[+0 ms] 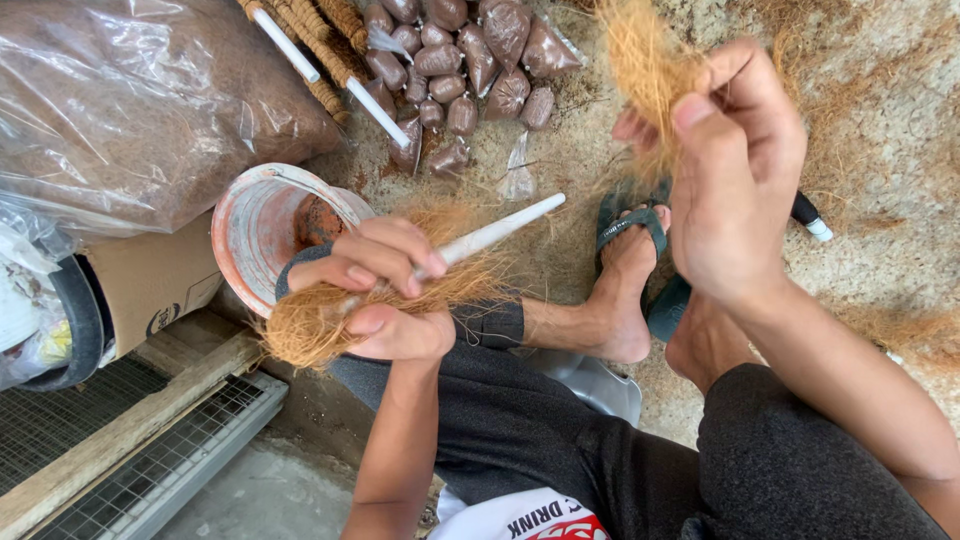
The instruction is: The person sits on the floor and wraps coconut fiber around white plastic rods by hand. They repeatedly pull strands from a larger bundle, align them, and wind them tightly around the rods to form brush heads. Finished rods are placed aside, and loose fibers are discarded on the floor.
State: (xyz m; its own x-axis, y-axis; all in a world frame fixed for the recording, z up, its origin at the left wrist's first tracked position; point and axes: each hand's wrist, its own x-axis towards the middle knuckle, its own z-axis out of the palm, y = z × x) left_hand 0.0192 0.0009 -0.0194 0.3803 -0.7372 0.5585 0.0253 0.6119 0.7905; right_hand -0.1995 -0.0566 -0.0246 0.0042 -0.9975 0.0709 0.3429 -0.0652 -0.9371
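Observation:
My left hand [385,290] grips a white plastic pipe [500,230] with brown coconut fibre [310,325] pressed around its near end; the pipe's bare tip points up and to the right. My right hand [735,170] is raised higher on the right, pinching a loose tuft of the same coconut fibre [645,65] between thumb and fingers. My legs in dark trousers and my feet in green sandals [630,225] are below the hands.
A worn orange-white bucket [255,220] lies just behind my left hand. Several small filled brown bags [470,70] and fibre-wrapped white poles [330,60] lie at the top. A big clear sack of brown material [130,100] fills the upper left. Wire mesh panels [130,440] lie lower left.

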